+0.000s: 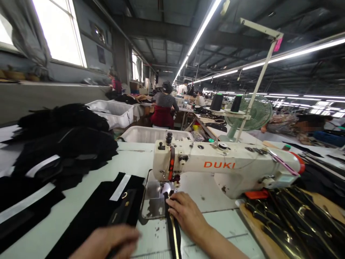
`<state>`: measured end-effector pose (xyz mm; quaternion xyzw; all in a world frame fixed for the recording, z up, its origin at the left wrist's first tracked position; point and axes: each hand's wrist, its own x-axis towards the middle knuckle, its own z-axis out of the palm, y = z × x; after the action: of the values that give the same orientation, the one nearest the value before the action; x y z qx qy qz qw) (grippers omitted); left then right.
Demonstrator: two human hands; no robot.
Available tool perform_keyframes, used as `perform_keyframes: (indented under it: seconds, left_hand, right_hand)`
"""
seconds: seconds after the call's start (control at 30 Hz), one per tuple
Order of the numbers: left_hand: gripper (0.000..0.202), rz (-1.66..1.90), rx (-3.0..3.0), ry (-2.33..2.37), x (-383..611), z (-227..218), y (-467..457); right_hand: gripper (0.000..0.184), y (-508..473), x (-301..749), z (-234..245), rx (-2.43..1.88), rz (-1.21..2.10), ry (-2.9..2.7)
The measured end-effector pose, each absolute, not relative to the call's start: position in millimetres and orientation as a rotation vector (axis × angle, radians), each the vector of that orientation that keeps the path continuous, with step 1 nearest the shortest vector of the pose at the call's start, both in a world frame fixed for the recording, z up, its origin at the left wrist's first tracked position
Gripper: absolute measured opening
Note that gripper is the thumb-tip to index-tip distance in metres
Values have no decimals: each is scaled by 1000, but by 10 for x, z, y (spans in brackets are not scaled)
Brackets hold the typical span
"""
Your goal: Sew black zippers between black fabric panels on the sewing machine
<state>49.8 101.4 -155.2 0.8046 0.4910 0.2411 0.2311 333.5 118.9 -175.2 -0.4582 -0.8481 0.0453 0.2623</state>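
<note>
A black zipper (175, 235) with gold teeth runs lengthwise from the front table edge up to the presser foot of a white sewing machine (196, 162) marked DUKI. My right hand (185, 212) has its fingers closed on the zipper's far end, just in front of the needle area. At the lower left, my left hand (107, 242) is smeared by motion, so its fingers are unclear. Beneath and beyond it lies a black fabric panel (94, 205) bearing a white strip (120, 187), a gold ring (124, 195) and a dark strap piece.
Stacked black fabric pieces (67, 147) fill the left side. More gold-toothed zippers (299, 219) lie on a wooden board (250, 225) at right. Behind the machine stand a white bin (159, 133), thread cones (216, 103) and a green fan (249, 111). Other people sit farther back.
</note>
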Motion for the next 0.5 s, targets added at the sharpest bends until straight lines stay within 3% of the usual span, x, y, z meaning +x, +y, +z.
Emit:
perform_keyframes:
  seconds: [0.2, 0.33, 0.5]
  left_hand:
    - [54, 611, 2338, 1308, 372, -1410, 2158]
    - [27, 604, 2305, 1262, 557, -1551, 2222]
    - [27, 661, 2197, 1230, 871, -1616, 1986]
  right_hand:
    - [32, 1156, 3184, -1723, -1218, 147, -2296]
    - [32, 1114, 3202, -1668, -1185, 141, -2314]
    - [30, 1122, 3205, -1673, -1136, 132, -2347]
